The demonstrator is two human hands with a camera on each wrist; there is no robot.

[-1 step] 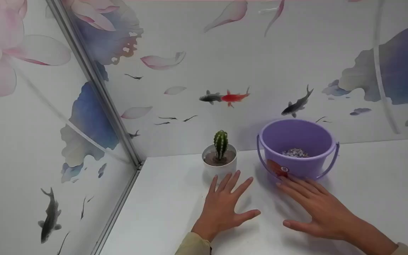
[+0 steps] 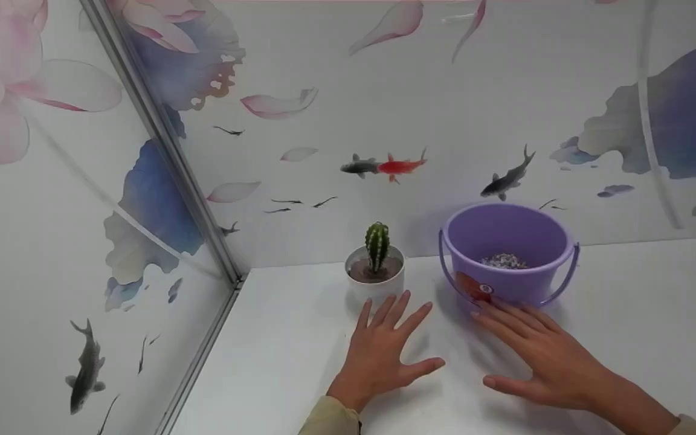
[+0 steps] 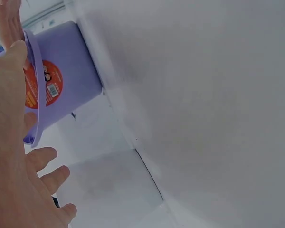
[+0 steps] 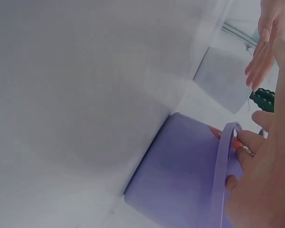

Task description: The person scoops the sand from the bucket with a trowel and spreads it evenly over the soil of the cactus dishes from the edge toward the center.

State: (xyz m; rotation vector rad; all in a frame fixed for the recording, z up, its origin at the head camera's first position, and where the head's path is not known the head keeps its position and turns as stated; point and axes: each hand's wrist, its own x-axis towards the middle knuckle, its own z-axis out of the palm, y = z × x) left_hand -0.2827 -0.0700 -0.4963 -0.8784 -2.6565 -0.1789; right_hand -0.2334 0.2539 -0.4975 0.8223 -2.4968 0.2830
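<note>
My left hand (image 2: 384,350) lies flat on the white table (image 2: 275,350), fingers spread and straight. Its fingertips stop just short of a small white pot (image 2: 376,289) that holds a green cactus (image 2: 376,244). My right hand (image 2: 541,356) also lies flat and holds nothing. Its fingertips reach the foot of a purple bucket (image 2: 505,248) by the red label (image 2: 473,286); whether they touch it I cannot tell. Grey gravel (image 2: 504,261) lies in the bucket, and its handle hangs down. The right wrist view shows the bucket (image 4: 180,180) beside my right hand (image 4: 266,190). The left wrist view shows the bucket (image 3: 66,80) beyond my left hand (image 3: 14,166).
Walls papered with fish and petals close off the back (image 2: 444,121) and the left (image 2: 52,211), meeting at a metal corner strip (image 2: 203,211). The tabletop runs on to the right of the bucket (image 2: 644,302).
</note>
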